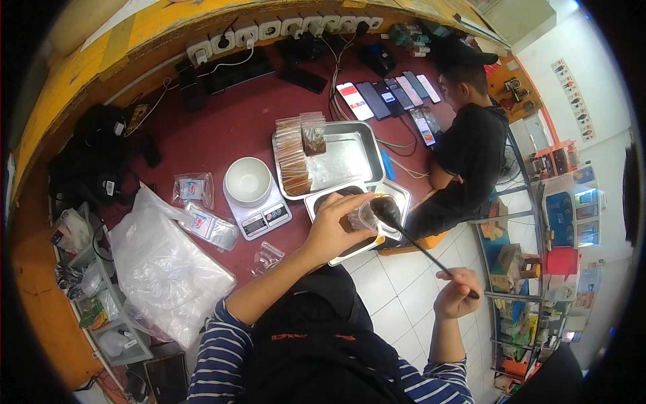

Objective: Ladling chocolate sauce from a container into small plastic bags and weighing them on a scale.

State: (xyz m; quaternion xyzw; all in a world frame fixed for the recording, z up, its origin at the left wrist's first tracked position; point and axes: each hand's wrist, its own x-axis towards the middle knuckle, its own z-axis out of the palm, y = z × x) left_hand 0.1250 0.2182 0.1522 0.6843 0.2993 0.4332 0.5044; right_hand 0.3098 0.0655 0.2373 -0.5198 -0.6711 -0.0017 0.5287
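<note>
My left hand [338, 222] holds a small clear plastic bag [362, 218] open between thumb and fingers, above a metal tray [348, 255] whose dark contents are mostly hidden. In my right hand [458, 294] is the end of a long black ladle [424, 250]. Its bowl, coated in dark brown sauce, is at the bag's mouth. Behind stands a deep steel tray [361, 151], with a row of filled sachets [292, 166] along its left side. A white bowl [248, 180] rests on a digital kitchen scale [265, 219] to the left.
Packs of plastic bags [207, 222] and a large white plastic sack [161, 257] lie at left. A person in black [467, 146] sits at right beside several phones [386, 98]. Power sockets [270, 30] with cables line the back.
</note>
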